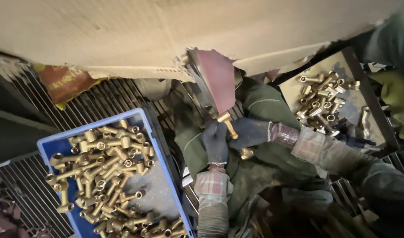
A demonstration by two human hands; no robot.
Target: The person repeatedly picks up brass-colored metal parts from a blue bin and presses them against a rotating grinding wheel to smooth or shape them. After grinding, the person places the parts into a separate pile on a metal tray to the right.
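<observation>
Both hands are gloved in dark fabric and closed on one brass fitting (230, 128) — a T-shaped piece with a long stem. Left hand (216, 142) wraps the lower part from below, right hand (250, 132) clamps it from the side. The upper end of the fitting is pressed against the reddish abrasive belt (217, 79) of the sanding machine (197, 83), right at the belt's lower tip.

Step in hand, as I read it: grinding or polishing one end of the fitting on the belt. Contact looks made, though the exact touch point is partly hidden by the gloves, so I can't say which face is being worked.

Supply side: blue plastic crate (56, 145) at the person's left, heaped with similar brass fittings (105, 172). On the right, a flat metal tray (294, 88) holds a smaller pile of brass pieces (323, 103) — probably the finished ones, but the finish is too small to judge.

Next move calls for steady two-handed pressure and a controlled turn of the stem to bring a fresh face to the belt, keeping glove fingertips off the abrasive. A slack grip could let the belt snatch the part.

Cardboard sheet (122, 35) overhangs the machine.
</observation>
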